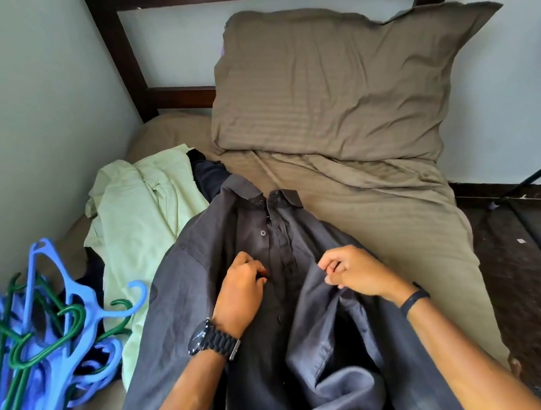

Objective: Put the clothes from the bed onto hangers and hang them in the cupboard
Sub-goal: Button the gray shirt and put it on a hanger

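Both hands' fingers (pixel 257 269) pinching shirt (pixel 307 303)

Both hands (pixel 240 286) (pixel 350 271) pinch the grey shirt (pixel 298 235) placket

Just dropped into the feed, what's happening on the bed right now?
A person is working on a dark grey shirt spread on the bed. The left hand pinches the front near the buttons, and the right hand grips the other front edge. No hanger is in it yet. A pile of blue and green hangers lies to the left, beside a light green garment waiting its turn.
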`<action>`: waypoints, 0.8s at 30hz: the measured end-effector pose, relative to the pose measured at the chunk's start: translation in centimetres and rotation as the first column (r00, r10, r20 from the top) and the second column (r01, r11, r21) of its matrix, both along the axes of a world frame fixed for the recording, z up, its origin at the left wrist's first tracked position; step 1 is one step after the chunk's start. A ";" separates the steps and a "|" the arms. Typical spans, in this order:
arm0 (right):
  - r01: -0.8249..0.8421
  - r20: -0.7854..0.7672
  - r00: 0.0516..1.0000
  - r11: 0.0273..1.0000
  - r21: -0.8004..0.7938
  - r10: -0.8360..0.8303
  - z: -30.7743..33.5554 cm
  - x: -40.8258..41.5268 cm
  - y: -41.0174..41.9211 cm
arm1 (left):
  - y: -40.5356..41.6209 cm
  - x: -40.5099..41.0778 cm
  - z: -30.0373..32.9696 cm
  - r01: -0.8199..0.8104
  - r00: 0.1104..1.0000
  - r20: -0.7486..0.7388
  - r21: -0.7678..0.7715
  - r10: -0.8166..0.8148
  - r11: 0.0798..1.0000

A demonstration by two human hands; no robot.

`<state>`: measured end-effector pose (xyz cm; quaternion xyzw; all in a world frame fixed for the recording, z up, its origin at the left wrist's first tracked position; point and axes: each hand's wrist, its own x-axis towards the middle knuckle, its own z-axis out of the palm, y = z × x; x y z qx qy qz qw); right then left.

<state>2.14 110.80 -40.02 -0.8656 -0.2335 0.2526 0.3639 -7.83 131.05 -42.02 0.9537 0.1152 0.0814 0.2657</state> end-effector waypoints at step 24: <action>0.505 0.091 0.851 0.854 0.127 -0.517 -5.3 -4.6 6.7 | -0.4 0.9 -0.8 -0.155 0.987 -0.009 -0.358 0.163 0.921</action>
